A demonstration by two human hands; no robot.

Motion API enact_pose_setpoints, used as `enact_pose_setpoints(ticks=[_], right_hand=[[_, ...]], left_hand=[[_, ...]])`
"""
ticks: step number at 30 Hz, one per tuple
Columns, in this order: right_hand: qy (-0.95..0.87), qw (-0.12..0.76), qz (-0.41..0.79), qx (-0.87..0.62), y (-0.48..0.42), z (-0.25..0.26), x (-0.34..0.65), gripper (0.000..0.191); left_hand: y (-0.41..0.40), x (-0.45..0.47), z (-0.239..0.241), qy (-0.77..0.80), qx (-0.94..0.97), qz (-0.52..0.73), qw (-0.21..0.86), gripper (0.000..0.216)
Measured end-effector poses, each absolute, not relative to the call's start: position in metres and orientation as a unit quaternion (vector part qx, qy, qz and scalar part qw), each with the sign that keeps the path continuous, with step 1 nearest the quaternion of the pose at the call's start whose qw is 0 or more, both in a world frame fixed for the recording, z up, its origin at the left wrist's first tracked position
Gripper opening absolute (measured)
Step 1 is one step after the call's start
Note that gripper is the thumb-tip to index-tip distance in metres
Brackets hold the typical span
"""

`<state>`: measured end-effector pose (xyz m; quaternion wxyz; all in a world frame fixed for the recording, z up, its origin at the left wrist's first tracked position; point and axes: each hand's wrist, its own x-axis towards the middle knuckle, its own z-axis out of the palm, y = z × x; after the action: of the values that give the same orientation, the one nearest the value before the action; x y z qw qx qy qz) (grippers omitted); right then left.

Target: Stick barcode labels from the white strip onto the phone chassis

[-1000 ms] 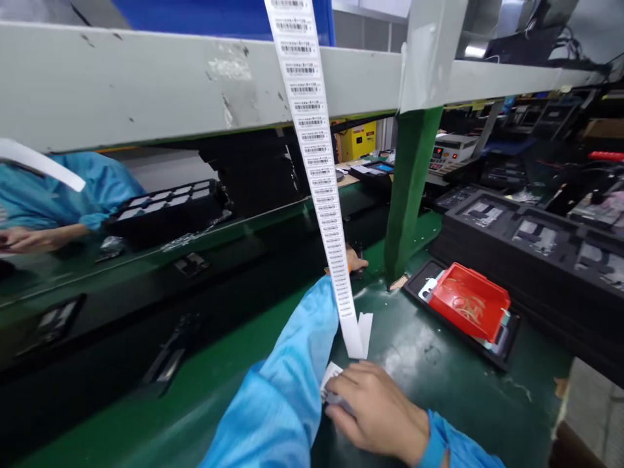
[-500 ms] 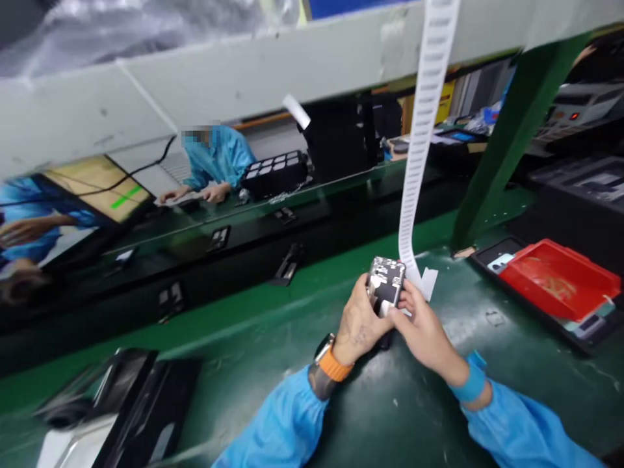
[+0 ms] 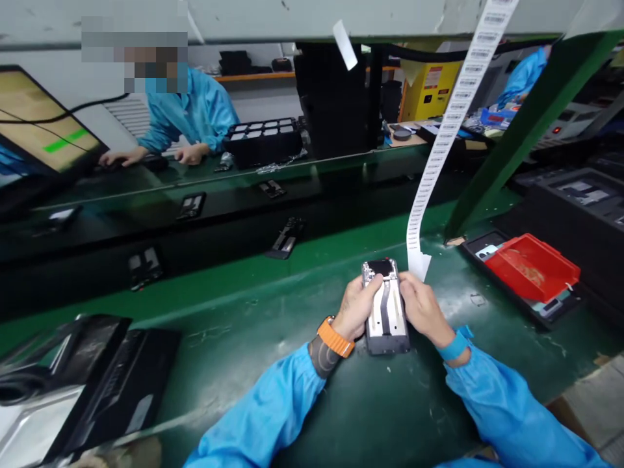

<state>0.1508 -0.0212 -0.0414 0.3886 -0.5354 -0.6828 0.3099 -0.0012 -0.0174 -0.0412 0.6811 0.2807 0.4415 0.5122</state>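
An opened phone body (image 3: pixel 387 309) with bare circuit parts lies lengthwise over the green bench (image 3: pixel 273 364), held between both hands. My left hand (image 3: pixel 357 311) grips its left edge, an orange watch strap on that wrist. My right hand (image 3: pixel 422 307) grips its right edge, fingers curled round it. A long strip of barcode labels (image 3: pixel 441 151) hangs from above and ends just beyond my right hand.
A red bin (image 3: pixel 532 267) sits on a black tray at the right. Black trays (image 3: pixel 580 201) are stacked far right, a green post (image 3: pixel 507 143) stands behind. A conveyor (image 3: pixel 205 208) carries phone parts; a person in blue works across it. Black equipment (image 3: pixel 97 383) lies lower left.
My view has swung left and down. My left hand came back from the far side, and both hands now hold the phone body, laid flatter than half a second ago.
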Motion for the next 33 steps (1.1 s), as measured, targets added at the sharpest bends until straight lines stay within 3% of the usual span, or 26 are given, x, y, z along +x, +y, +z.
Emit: enact_pose_setpoints(ticks=[3, 6, 18, 23, 27, 31, 33], right_hand=[[-0.729, 0.427, 0.194, -0.498, -0.024, -0.039, 0.149, 0.030], [-0.786, 0.399, 0.132, -0.453, -0.025, -0.038, 0.146, 0.021], [-0.801, 0.357, 0.172, -0.448, -0.027, -0.037, 0.151, 0.008], [-0.793, 0.340, 0.201, -0.464, -0.026, -0.034, 0.151, 0.010], [-0.803, 0.311, 0.186, -0.473, -0.028, -0.034, 0.149, 0.012], [-0.821, 0.297, 0.225, -0.432, -0.033, -0.023, 0.155, 0.012], [-0.817, 0.332, 0.275, -0.383, -0.037, -0.017, 0.160, 0.011]], left_hand=[[-0.015, -0.001, -0.036, 0.412, 0.214, 0.537, 0.704, 0.043], [-0.015, -0.004, -0.036, 0.410, 0.242, 0.566, 0.673, 0.039], [-0.019, -0.018, -0.034, 0.504, 0.539, 0.469, 0.485, 0.027], [-0.022, -0.013, -0.032, 0.468, 0.492, 0.488, 0.548, 0.031], [-0.026, -0.007, -0.028, 0.434, 0.326, 0.502, 0.673, 0.037], [-0.018, -0.015, -0.020, 0.385, 0.171, 0.440, 0.793, 0.036], [-0.011, -0.024, -0.017, 0.363, 0.119, 0.429, 0.819, 0.056]])
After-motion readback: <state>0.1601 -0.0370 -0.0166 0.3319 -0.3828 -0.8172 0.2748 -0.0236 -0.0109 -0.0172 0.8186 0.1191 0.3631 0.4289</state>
